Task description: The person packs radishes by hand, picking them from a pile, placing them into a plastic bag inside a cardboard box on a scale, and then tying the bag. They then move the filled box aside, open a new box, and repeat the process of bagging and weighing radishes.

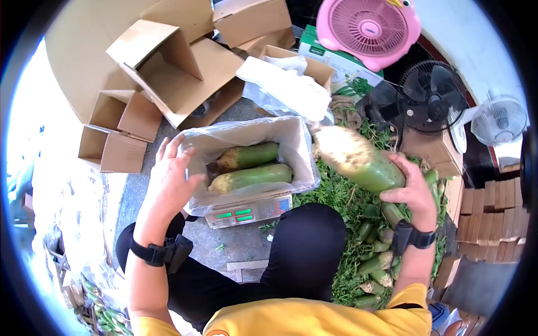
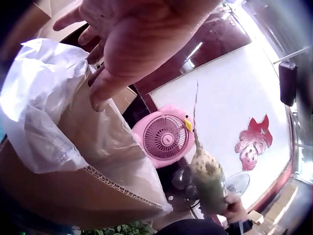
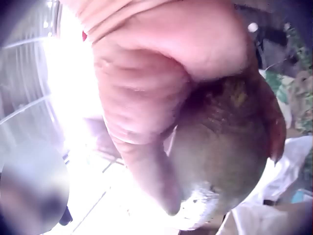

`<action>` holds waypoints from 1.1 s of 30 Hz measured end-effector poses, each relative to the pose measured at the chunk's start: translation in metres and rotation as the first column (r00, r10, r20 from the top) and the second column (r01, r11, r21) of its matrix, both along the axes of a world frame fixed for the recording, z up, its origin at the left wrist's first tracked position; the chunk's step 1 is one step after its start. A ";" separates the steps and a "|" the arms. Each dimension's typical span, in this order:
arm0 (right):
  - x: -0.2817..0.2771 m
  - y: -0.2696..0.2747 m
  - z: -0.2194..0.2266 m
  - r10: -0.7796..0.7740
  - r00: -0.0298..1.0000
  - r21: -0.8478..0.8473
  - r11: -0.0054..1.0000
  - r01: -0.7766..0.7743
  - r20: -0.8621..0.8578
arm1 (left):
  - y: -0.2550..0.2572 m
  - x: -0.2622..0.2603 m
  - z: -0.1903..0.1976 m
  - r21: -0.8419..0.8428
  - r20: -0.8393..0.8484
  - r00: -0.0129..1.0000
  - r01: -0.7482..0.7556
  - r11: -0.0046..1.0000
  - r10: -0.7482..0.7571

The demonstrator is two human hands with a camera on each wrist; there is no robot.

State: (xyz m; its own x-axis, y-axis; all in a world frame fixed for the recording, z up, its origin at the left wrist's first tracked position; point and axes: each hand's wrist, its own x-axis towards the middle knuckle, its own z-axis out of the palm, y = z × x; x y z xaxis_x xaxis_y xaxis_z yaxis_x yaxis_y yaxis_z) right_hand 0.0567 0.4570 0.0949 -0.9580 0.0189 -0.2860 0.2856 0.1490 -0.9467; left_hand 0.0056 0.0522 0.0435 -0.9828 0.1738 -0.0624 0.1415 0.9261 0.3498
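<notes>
A large green radish (image 1: 358,159) with a pale, soil-marked end is gripped at its green end by the right hand (image 1: 412,187), to the right of a plastic-lined box (image 1: 305,162). In the right wrist view that hand (image 3: 146,88) curls round the radish (image 3: 220,147). Two more radishes (image 1: 252,178) lie side by side inside the box, which rests on a scale (image 1: 246,213) with lit green displays. At the box's left edge the left hand (image 1: 168,179) has its fingers spread and holds nothing; the left wrist view shows this hand (image 2: 142,44) above the plastic liner (image 2: 44,107).
Several radishes (image 1: 375,263) lie on green leaves (image 1: 347,224) at the right. Opened cardboard boxes (image 1: 179,73) stand behind and to the left. A pink fan (image 1: 370,28) and a black fan (image 1: 431,95) are at the back right, with stacked brown cartons (image 1: 493,218) farther right.
</notes>
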 end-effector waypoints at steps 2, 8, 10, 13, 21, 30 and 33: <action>-0.031 -0.022 0.022 0.490 0.868 0.450 0.795 -0.407 -0.080 | -0.002 0.000 0.000 -0.015 -0.001 1.000 -0.013 1.000 0.013; -0.089 -0.119 -0.009 0.790 0.612 0.750 0.379 -0.543 0.044 | -0.009 0.001 0.002 -0.111 0.076 0.997 -0.023 0.994 0.031; -0.100 -0.142 -0.035 0.795 0.598 0.747 0.335 -0.574 0.103 | -0.010 0.002 -0.001 -0.096 0.075 0.997 -0.020 0.995 0.027; -0.112 -0.162 -0.066 0.779 0.582 0.737 0.247 -0.628 0.235 | -0.011 0.003 -0.002 -0.120 0.081 0.996 -0.022 0.992 0.032; -0.110 -0.165 -0.107 0.893 0.447 0.934 0.112 -0.338 0.055 | -0.014 0.003 -0.005 -0.148 0.044 0.999 0.014 0.989 -0.007; -0.092 -0.115 -0.041 0.510 0.836 0.577 0.752 -0.319 -0.202 | -0.023 -0.006 -0.014 0.043 -0.221 0.975 0.022 0.999 -0.012; -0.092 -0.081 -0.050 0.347 0.920 0.379 0.888 -0.261 -0.180 | -0.023 -0.007 -0.006 0.167 -0.242 0.969 -0.014 0.986 0.055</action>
State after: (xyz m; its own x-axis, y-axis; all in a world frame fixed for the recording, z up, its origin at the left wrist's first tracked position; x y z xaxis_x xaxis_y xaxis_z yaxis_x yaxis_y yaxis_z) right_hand -0.0356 0.3759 0.0453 -0.9700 -0.2296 -0.0800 -0.0518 0.5168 -0.8545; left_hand -0.0014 0.0290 0.0376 -0.9699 0.1275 0.2075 0.2111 0.8652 0.4549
